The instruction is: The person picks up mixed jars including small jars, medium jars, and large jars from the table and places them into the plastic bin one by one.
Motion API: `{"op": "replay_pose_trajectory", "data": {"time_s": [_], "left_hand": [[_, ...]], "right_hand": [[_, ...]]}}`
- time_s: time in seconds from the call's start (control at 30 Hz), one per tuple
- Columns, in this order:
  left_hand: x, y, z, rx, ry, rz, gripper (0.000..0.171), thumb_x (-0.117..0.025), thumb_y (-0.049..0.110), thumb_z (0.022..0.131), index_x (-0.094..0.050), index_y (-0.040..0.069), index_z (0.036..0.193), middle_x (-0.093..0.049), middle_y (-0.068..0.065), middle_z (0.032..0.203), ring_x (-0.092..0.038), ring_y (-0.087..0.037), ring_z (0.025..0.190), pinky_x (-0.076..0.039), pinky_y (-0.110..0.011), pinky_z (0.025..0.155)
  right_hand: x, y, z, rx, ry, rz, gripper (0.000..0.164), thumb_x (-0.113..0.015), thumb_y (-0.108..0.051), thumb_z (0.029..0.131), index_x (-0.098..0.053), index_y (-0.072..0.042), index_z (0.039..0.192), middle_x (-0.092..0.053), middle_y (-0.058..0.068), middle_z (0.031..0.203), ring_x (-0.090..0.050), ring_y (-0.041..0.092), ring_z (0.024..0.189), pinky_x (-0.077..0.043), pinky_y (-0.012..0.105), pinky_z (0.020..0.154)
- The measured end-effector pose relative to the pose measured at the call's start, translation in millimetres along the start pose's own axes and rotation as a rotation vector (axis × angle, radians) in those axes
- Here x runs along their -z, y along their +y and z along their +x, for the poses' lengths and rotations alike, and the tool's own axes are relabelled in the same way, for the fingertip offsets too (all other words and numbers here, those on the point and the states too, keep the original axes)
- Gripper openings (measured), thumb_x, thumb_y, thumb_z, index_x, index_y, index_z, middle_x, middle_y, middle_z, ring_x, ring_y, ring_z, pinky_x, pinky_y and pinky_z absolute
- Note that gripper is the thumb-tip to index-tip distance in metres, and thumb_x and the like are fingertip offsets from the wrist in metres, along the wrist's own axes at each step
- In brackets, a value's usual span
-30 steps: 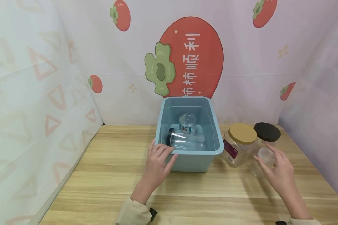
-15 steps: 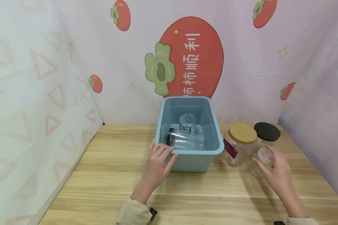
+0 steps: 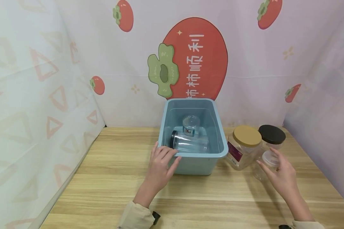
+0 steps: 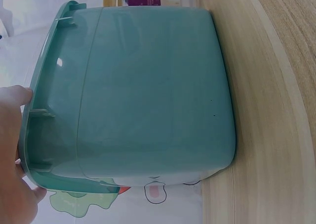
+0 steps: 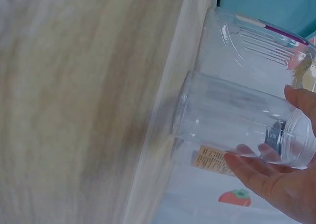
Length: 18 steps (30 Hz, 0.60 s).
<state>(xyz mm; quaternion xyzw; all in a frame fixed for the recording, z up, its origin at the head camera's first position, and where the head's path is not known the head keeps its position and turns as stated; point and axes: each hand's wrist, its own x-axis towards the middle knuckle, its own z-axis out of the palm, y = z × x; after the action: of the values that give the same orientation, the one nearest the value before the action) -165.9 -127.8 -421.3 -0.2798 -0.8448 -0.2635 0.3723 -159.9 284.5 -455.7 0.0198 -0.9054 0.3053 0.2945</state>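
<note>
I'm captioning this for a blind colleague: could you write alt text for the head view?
A person's left hand grips the near rim of a blue bin holding two clear jars, while the right hand curves around a pale-lidded jar on a wooden table. A gold-lidded jar and a black-lidded jar stand right of the bin.

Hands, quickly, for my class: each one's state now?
Left hand: holding the blue bin's rim.
Right hand: closed round the small clear jar.
</note>
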Motion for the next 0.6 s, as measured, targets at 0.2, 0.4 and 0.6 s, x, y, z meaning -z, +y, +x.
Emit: {"op": "replay_pose_trajectory", "data": {"time_s": [0.2,0.4,0.6], "left_hand": [[0.6,1.3,0.5,0.001,-0.005,0.001,0.022,-0.069,0.024,0.103,-0.077,0.005,0.108,-0.073,-0.006,0.101,-0.063,-0.026,0.103,-0.04,-0.068,0.114],[1.3,1.6,0.7,0.005,-0.011,0.001,0.021,-0.071,0.023,0.102,-0.077,0.004,0.109,-0.073,-0.006,0.102,-0.063,-0.027,0.103,-0.04,-0.068,0.114],[1.5,1.4,0.5,0.004,-0.01,0.005,0.021,-0.07,0.024,0.103,-0.077,0.005,0.109,-0.073,-0.006,0.102,-0.063,-0.027,0.103,-0.04,-0.068,0.114]], "right_hand": [[1.9,1.6,0.9,0.002,-0.003,-0.023,0.073,-0.09,-0.004,0.078,-0.057,0.006,0.142,-0.065,0.036,0.123,-0.052,0.017,0.075,-0.033,0.013,0.06],[6.0,-1.0,2.6,0.022,-0.014,-0.029,0.071,-0.09,-0.006,0.079,-0.057,0.006,0.141,-0.066,0.036,0.119,-0.046,0.014,0.069,-0.034,0.021,0.056],[10.0,-4.3,5.6,0.042,-0.013,-0.037,0.069,-0.09,-0.008,0.079,-0.059,0.007,0.139,-0.066,0.038,0.116,-0.05,0.02,0.068,-0.035,0.022,0.055]]}}
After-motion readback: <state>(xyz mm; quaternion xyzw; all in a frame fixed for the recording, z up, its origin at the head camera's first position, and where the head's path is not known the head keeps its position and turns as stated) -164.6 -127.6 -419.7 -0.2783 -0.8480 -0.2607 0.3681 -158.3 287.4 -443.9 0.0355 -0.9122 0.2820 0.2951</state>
